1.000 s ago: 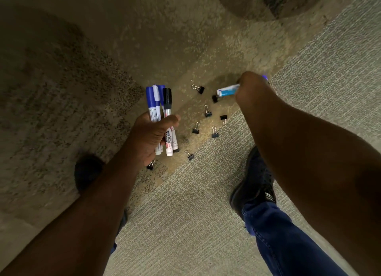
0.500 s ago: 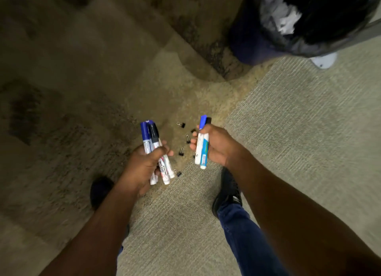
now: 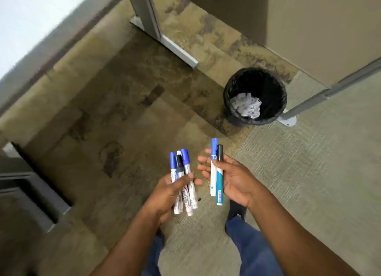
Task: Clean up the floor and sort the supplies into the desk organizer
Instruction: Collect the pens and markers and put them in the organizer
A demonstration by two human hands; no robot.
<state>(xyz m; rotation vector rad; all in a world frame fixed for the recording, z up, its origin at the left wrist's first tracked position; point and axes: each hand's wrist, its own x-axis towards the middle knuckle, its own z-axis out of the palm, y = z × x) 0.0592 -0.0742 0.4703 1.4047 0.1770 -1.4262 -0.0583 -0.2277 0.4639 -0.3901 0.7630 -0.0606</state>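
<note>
The patterned carpet [image 3: 115, 102] fills most of the view, brown and mottled on one side, pale and ribbed on the other. On it stands the wastebasket [image 3: 255, 96], lined in black, with crumpled white paper [image 3: 245, 107] lying inside; take this bin as the mark for everything else. Beyond the wastebasket rises a beige panel [image 3: 309, 24], and a grey metal foot [image 3: 287, 120] touches the floor just beside the bin's base. Nearer the camera than the wastebasket, the person's right hand [image 3: 233, 178] is loosely cupped with the fingers partly spread, its thumb pressing two markers [image 3: 216, 172] against the palm: one capped blue, one capped black, both pointing up toward the bin. Beside it, farther from the wastebasket, the left hand [image 3: 171, 193] is curled tight around a bundle of markers [image 3: 183, 183], blue and black caps fanned above the fist; there look to be four, though they overlap and blur. Blue trouser legs [image 3: 251, 249] and a dark shoe [image 3: 236, 210] show below the hands. Between the two hands, down on the carpet, a few tiny dark specks [image 3: 208, 184] may be binder clips, too small to be sure.
</note>
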